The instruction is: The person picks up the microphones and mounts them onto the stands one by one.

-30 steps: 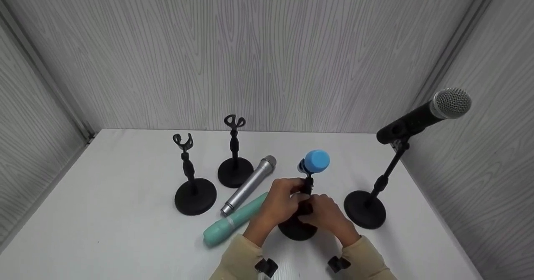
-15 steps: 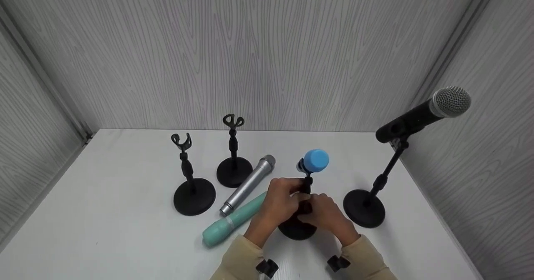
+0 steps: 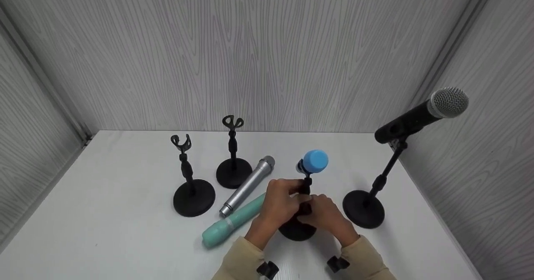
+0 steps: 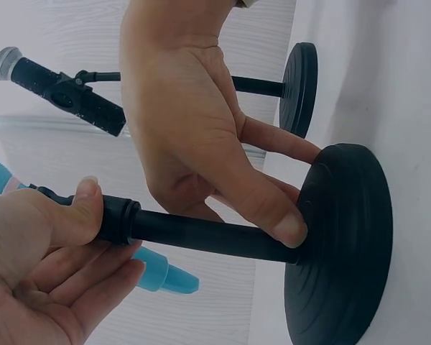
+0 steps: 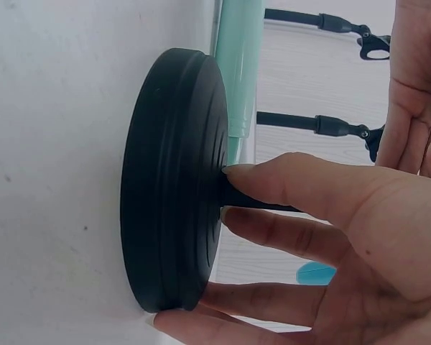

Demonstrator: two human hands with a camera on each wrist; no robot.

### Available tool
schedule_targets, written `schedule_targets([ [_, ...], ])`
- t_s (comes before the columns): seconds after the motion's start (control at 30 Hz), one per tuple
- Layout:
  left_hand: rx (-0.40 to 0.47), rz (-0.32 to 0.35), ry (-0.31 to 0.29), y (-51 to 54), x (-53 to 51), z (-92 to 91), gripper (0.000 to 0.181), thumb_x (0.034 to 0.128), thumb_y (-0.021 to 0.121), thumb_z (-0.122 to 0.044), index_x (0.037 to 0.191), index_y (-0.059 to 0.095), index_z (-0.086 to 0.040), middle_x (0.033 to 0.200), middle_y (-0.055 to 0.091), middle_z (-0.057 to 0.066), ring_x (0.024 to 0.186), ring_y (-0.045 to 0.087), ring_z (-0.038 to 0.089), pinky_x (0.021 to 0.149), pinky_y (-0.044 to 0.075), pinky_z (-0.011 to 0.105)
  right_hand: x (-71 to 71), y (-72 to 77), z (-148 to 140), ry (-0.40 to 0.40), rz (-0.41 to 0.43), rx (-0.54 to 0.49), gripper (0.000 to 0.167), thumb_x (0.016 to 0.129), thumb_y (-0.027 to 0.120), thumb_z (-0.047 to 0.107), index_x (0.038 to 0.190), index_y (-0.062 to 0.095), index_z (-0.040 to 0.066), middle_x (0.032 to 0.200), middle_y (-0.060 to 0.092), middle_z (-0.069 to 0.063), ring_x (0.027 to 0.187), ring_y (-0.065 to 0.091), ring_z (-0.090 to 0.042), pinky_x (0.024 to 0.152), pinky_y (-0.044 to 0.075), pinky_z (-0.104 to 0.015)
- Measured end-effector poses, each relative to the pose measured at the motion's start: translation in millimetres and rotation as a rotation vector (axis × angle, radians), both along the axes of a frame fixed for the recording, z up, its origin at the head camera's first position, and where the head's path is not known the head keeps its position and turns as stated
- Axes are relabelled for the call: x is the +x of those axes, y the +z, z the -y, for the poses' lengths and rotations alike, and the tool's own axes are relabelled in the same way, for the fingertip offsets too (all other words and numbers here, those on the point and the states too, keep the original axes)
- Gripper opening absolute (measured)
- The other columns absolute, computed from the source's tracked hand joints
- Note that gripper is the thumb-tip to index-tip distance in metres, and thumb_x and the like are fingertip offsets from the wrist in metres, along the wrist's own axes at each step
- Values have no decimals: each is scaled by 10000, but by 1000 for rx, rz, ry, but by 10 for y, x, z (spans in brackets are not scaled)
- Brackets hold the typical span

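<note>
Left grip pinches the black stand high, right grip low.

So we've got loose mics lower-middle, left of one stand, more stands further left, another mic far right.

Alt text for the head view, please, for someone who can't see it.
A person's left hand and right hand grip a black stand that holds a blue-ended microphone. To their left on a white table lie a silver microphone and a teal microphone, near two empty stands; at right, another stand holds a black microphone.
</note>
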State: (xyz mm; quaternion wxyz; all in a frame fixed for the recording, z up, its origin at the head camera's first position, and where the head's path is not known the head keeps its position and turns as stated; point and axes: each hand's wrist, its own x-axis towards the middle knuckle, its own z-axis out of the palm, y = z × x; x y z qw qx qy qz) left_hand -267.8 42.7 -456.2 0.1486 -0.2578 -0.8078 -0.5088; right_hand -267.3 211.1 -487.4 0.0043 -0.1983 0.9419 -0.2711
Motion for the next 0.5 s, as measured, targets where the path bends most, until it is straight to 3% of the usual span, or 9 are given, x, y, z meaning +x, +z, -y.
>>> schedule_targets([
  [0.33, 22, -8, 55, 0, 20, -27, 135, 785, 856, -59, 907, 827, -110, 859, 814, 23, 861, 785, 127, 834, 606, 292, -25, -40, -11, 36, -20, 18, 346, 818, 803, 127, 1124, 723, -15, 834, 734, -107, 673, 551, -128, 596, 499, -324],
  [0.5, 22, 38, 28, 42, 35, -30, 158, 820, 841, -68, 974, 806, -75, 901, 815, 59, 872, 790, 157, 869, 612, 319, -36, -38, -10, 43, -32, 12, 342, 813, 800, 115, 1122, 728, -13, 823, 735, -107, 671, 539, -123, 596, 488, -308],
])
